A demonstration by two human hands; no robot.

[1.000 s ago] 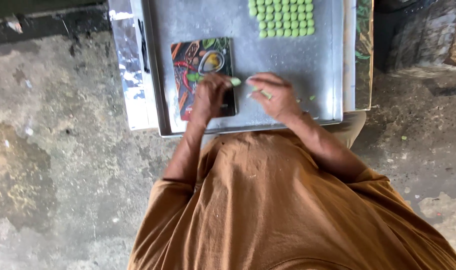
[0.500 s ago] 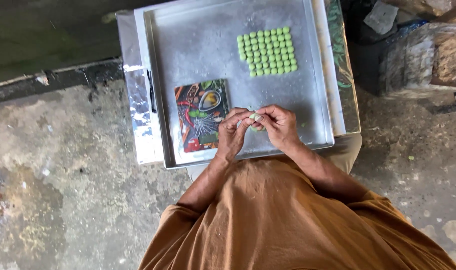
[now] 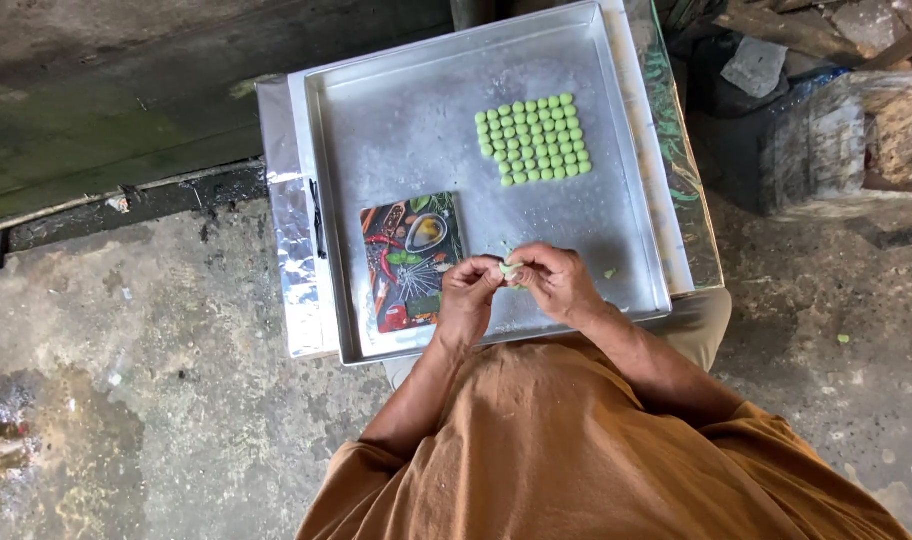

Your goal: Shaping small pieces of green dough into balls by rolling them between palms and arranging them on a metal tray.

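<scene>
On the tray (image 3: 396,120), the dough balls (image 3: 533,139) lie far right; the board (image 3: 412,262) lies near left, beside both hands.

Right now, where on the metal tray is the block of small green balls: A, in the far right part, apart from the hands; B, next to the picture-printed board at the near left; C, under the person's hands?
A: the green balls sit in neat rows in the far right part of the metal tray, well clear of the left hand and right hand.
</scene>
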